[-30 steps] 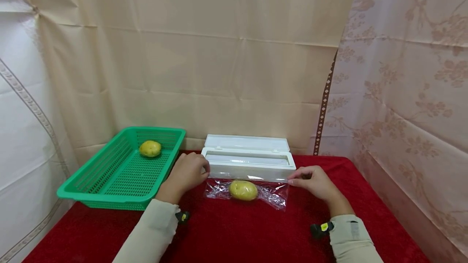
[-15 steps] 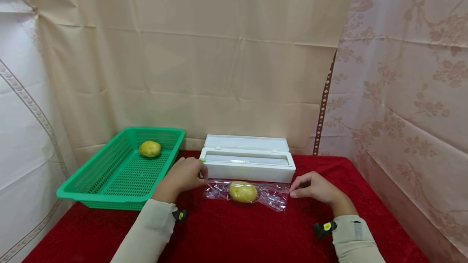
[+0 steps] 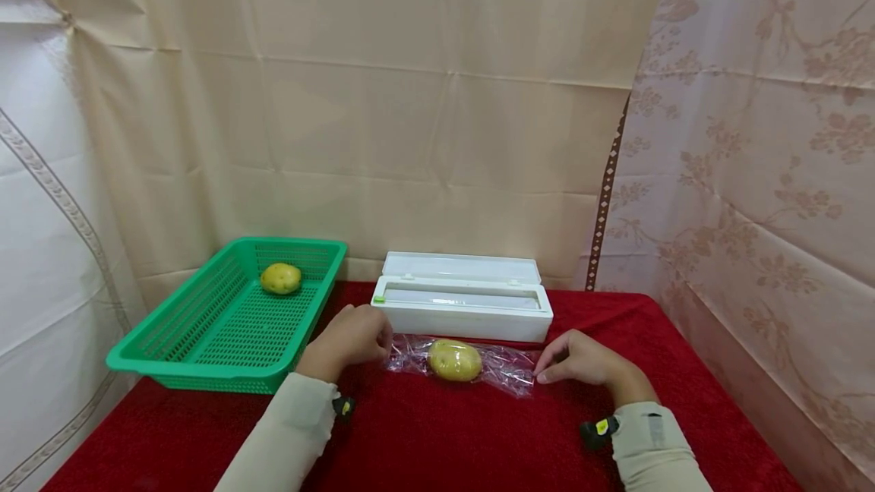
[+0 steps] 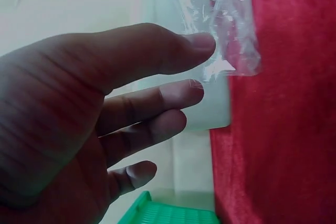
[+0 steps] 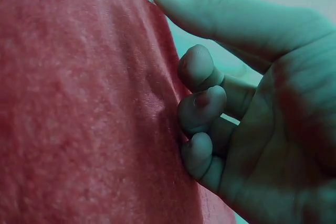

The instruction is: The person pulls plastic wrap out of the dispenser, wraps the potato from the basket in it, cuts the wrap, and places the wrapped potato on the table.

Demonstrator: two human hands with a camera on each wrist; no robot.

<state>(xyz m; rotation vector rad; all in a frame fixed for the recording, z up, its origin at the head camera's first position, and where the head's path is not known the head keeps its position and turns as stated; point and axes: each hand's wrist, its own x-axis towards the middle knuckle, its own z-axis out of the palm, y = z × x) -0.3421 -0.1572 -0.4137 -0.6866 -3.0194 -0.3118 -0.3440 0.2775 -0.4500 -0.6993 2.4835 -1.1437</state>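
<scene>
A yellow potato (image 3: 454, 361) lies on the red cloth beneath a strip of clear plastic wrap (image 3: 507, 372) that spreads out to both sides. My left hand (image 3: 352, 336) pinches the strip's left end; in the left wrist view the thumb (image 4: 194, 45) overlaps the crinkled wrap, the index finger hidden behind it. At the other end my right hand (image 3: 581, 357) pinches the wrap between thumb and index finger, its remaining fingers curled loosely. Just behind the potato stands a white wrap dispenser (image 3: 465, 323) with its lid (image 3: 461, 266) raised and a green slider (image 3: 379, 299) at its left end.
To the left sits a green plastic basket (image 3: 205, 380) with another potato (image 3: 280, 278) inside. Red cloth (image 3: 437, 439) covers the table, and beige curtains (image 3: 424, 135) hang close behind the dispenser.
The wrap's back edge has come away from the dispenser's front and lowered toward the potato. Both hands have shifted down toward me, and the right hand has moved slightly inward.
</scene>
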